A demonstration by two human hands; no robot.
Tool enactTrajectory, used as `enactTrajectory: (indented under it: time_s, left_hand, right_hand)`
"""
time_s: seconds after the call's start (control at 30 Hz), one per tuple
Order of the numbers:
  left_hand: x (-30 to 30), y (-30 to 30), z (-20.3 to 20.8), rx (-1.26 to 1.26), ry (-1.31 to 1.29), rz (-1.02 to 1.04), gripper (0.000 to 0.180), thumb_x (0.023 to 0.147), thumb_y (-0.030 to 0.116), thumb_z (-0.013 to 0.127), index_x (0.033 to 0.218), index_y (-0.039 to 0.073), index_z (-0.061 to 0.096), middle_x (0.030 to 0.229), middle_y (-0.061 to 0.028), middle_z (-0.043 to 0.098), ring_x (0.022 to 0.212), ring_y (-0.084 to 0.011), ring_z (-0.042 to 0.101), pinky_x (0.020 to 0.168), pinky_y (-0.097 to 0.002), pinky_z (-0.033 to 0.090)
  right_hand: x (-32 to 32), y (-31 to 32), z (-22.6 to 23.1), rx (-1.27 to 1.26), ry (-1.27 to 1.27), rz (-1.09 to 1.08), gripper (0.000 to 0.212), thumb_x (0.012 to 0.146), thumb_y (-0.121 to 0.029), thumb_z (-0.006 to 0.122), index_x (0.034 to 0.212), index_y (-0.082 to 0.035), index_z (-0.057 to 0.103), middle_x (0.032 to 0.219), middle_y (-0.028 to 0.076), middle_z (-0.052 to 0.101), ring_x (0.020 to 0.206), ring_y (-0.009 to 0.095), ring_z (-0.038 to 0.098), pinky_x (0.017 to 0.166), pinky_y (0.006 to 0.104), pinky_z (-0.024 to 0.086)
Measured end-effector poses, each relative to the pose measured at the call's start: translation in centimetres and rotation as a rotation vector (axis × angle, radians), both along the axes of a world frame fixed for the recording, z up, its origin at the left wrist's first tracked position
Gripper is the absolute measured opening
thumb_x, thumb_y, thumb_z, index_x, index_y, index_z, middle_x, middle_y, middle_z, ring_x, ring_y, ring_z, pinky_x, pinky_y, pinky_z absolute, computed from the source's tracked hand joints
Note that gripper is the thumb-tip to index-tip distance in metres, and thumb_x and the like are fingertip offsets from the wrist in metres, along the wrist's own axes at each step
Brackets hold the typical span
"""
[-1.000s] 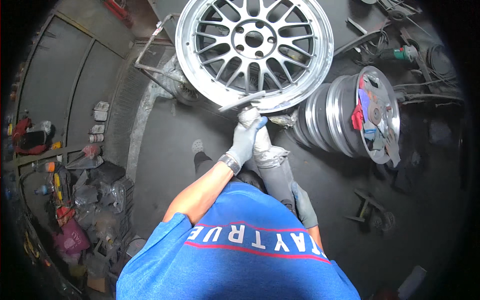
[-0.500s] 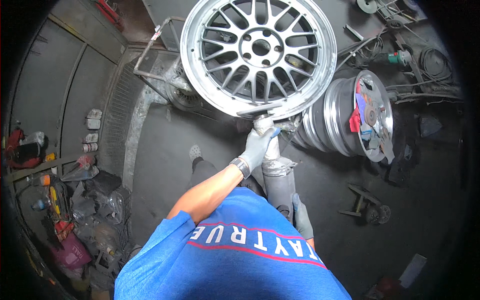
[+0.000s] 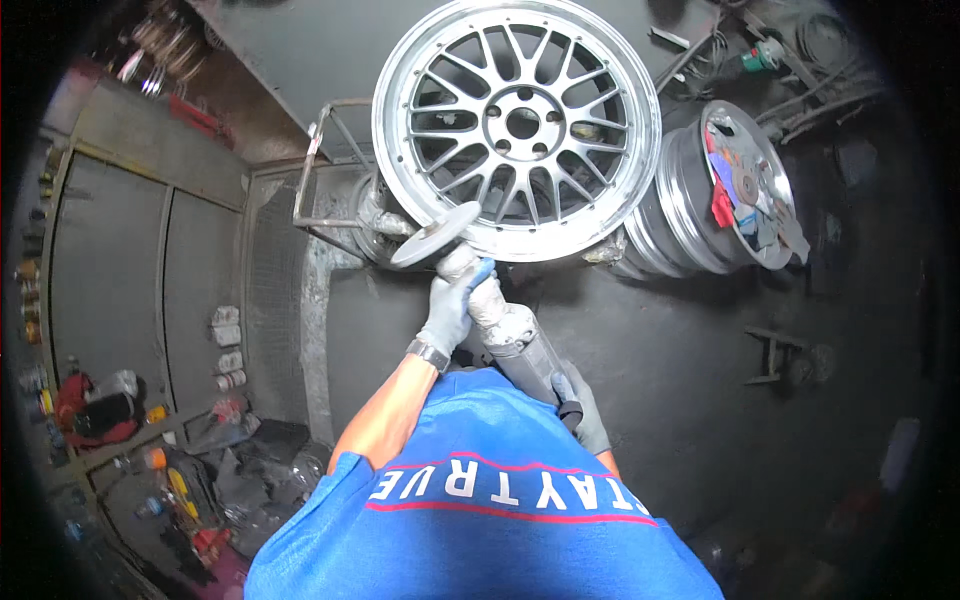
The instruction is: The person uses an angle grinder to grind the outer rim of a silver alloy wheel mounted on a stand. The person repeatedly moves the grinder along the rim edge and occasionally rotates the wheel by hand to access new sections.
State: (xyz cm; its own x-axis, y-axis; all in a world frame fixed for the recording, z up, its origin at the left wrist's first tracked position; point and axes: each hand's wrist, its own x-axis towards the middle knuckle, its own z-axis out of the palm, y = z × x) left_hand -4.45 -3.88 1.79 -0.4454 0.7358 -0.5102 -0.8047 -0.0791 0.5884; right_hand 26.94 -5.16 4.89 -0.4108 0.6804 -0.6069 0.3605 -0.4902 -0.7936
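Note:
In both my gloved hands is an angle grinder [image 3: 527,358] with a grey body and a whitish, wrapped neck. My left hand [image 3: 446,312] is wrapped round the neck just below the disc. The right hand [image 3: 588,412] closes on the rear of the body, close to my shirt. A flat, round grey disc [image 3: 437,235] on the grinder's head is tilted at the lower left lip of a silver mesh-spoked car wheel [image 3: 522,150]. I cannot tell whether disc and lip touch. The wheel faces up in front of me.
A tubular metal frame [image 3: 312,170] stands left of the wheel. To the right, another wheel [image 3: 680,200] lies on its side, with rags, gloves and discs [image 3: 745,190] on its face. Farther right is a small metal stand [image 3: 770,355]. Bags and bottles [image 3: 250,470] crowd the lower left.
The grinder's head has swung left along the wheel's lower lip, and its disc now shows its broad face. Both hands have moved with it, still holding on. The view has shifted too.

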Motion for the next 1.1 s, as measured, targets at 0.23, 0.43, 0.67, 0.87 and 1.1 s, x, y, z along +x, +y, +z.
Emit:
enactTrajectory:
  time_s: [0.23, 0.43, 0.67, 0.87, 1.1]
  left_hand:
    - [-4.8, -3.2, 1.0, 0.193, -0.138, -0.036, 0.012, 0.102, 0.013, 0.069, 0.112, 0.007, 0.066, 0.101, -0.0105, 0.072, 0.099, -0.0275, 0.07, 0.104, -0.0469, 0.056]
    - [-5.4, -5.0, 2.1, 0.041, -0.01, 0.19, 0.022, 0.098, 0.017, 0.07, 0.117, 0.008, 0.063, 0.104, -0.0115, 0.069, 0.104, -0.031, 0.068, 0.107, -0.052, 0.054]
    - [-3.8, -4.1, 4.2, -0.043, 0.008, 0.361, 0.027, 0.097, 0.019, 0.074, 0.121, 0.009, 0.065, 0.109, -0.0132, 0.071, 0.108, -0.0346, 0.07, 0.111, -0.0548, 0.053]
    - [-1.2, -4.5, 5.0, -0.14, 0.058, 0.487, 0.027, 0.097, 0.023, 0.072, 0.119, 0.009, 0.069, 0.11, -0.0142, 0.073, 0.108, -0.0354, 0.072, 0.112, -0.0573, 0.054]
    - [-0.9, -4.7, 4.5, -0.202, 0.114, 0.495, 0.028, 0.098, 0.027, 0.072, 0.118, 0.007, 0.069, 0.111, -0.0154, 0.073, 0.109, -0.036, 0.072, 0.111, -0.0572, 0.055]
  right_hand:
    - [-1.5, 3.9, -1.1, 0.192, -0.067, 0.243, 0.062, 0.109, -0.043, 0.069, 0.156, -0.002, 0.062, 0.156, 0.023, 0.066, 0.143, 0.036, 0.064, 0.12, 0.0428, 0.049]
    - [-6.7, 22.1, 4.0, 0.565, -0.293, 0.473, 0.054, 0.104, -0.042, 0.073, 0.139, 0.0, 0.074, 0.138, 0.023, 0.076, 0.132, 0.034, 0.072, 0.113, 0.0448, 0.055]
    - [-15.3, 47.0, 8.5, 1.435, -0.252, -0.107, 0.037, 0.095, -0.033, 0.087, 0.11, -0.005, 0.07, 0.096, 0.01, 0.067, 0.082, 0.027, 0.062, 0.08, 0.0419, 0.054]
    - [-20.6, 52.9, 9.3, 1.28, -0.186, 0.159, 0.052, 0.1, -0.05, 0.081, 0.118, -0.003, 0.07, 0.102, 0.02, 0.076, 0.092, 0.032, 0.074, 0.085, 0.0411, 0.056]
    - [-19.8, 52.0, 8.4, 1.186, -0.113, 0.142, 0.045, 0.104, -0.047, 0.076, 0.118, -0.004, 0.07, 0.101, 0.025, 0.077, 0.096, 0.038, 0.078, 0.086, 0.0457, 0.058]
